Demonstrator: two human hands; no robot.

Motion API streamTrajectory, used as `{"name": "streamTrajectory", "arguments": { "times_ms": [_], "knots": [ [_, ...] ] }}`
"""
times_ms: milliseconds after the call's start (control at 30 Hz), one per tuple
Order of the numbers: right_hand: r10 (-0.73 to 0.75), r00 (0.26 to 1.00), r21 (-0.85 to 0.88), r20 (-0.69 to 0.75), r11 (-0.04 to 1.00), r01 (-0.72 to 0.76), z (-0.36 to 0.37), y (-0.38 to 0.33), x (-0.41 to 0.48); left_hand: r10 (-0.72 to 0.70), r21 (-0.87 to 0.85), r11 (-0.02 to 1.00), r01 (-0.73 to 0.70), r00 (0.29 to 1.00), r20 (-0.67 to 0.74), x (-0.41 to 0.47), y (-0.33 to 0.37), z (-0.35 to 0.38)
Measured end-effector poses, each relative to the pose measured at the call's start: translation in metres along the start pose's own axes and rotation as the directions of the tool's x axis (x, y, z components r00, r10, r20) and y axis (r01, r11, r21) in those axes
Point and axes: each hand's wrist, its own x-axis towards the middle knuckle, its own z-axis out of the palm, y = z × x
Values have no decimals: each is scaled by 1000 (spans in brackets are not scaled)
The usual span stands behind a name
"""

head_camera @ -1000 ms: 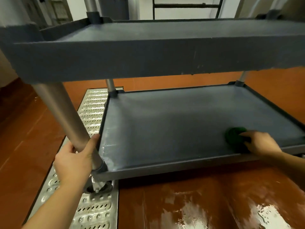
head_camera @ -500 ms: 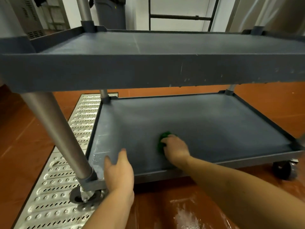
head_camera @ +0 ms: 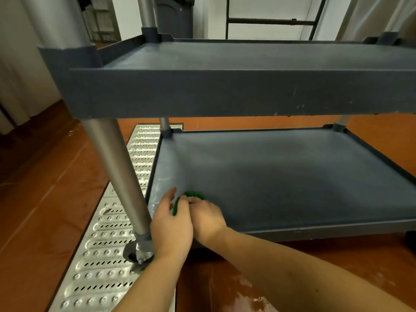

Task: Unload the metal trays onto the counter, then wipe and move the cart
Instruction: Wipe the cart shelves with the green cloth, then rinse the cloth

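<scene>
A dark grey two-shelf cart [head_camera: 225, 95] stands in front of me, both shelves bare of trays. Its lower shelf [head_camera: 281, 176] looks damp near the front left corner. A green scouring pad [head_camera: 191, 195] lies on that corner. My right hand [head_camera: 208, 218] presses on the pad with curled fingers. My left hand [head_camera: 171, 226] rests right beside it, fingers touching the pad's left side; the hands partly hide the pad. No metal trays are in view.
A perforated metal drain grate [head_camera: 105, 255] runs along the floor under the cart's left legs. The front left leg [head_camera: 117, 176] ends in a caster [head_camera: 138, 253] on the grate. The red tiled floor [head_camera: 45, 199] is wet nearby. A grey bin [head_camera: 175, 16] stands behind.
My right hand slid the green pad from the shelf's right front to its left front corner. My left hand let go of the cart leg and came to the pad.
</scene>
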Motion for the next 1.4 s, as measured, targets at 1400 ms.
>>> {"name": "streamTrajectory", "arguments": {
  "times_ms": [1400],
  "knots": [
    [719, 658, -158, -224, 639, -753, -159, 415, -180, 120, 32, 992, -120, 993, 16, 11, -6, 141]
  ]
}}
